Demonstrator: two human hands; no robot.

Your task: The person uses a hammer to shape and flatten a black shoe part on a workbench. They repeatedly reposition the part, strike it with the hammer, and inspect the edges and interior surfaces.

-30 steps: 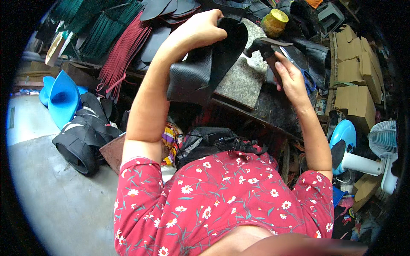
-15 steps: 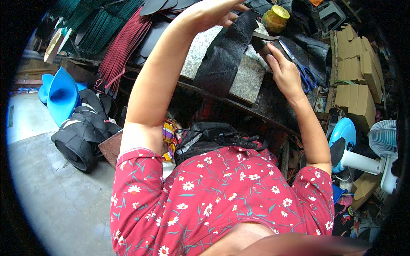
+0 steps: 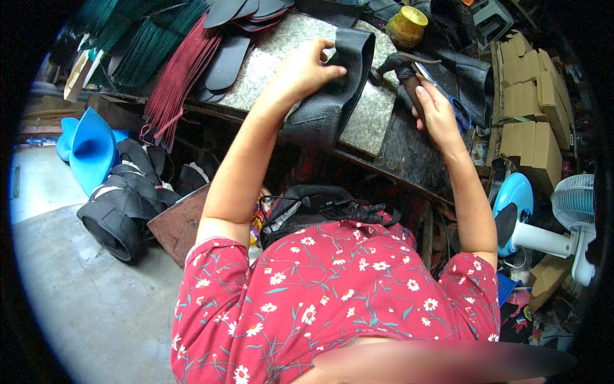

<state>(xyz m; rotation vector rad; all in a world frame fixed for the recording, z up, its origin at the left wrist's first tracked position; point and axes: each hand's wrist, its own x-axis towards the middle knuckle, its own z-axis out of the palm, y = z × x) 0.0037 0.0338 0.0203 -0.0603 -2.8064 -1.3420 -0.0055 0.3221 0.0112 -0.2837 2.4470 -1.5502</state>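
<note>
A folded strip of black textured leather (image 3: 329, 105) lies over a speckled stone slab (image 3: 369, 121) on the workbench and hangs past its front edge. My left hand (image 3: 311, 70) grips the strip's left side, its fingers curled and thumb against the leather. In my right hand (image 3: 435, 109) is a hammer (image 3: 408, 78), held by its dark handle. The hammer's head is just right of the leather, apart from it, above the slab's right edge. Blue-handled scissors (image 3: 458, 110) lie beyond my right hand, partly hidden by it.
A yellow jar (image 3: 407, 27) stands at the back of the bench. Dark sole-shaped pieces (image 3: 229, 62) and bundled red strips (image 3: 182, 80) lie at the left. Cardboard boxes (image 3: 534, 150) and a fan (image 3: 572, 205) are on the right. Black curved pieces (image 3: 115, 221) sit on the floor.
My left hand has come nearer and lower, now at the leather's left side. The leather has shifted and looks more folded. My right hand has moved slightly right and nearer with the hammer.
</note>
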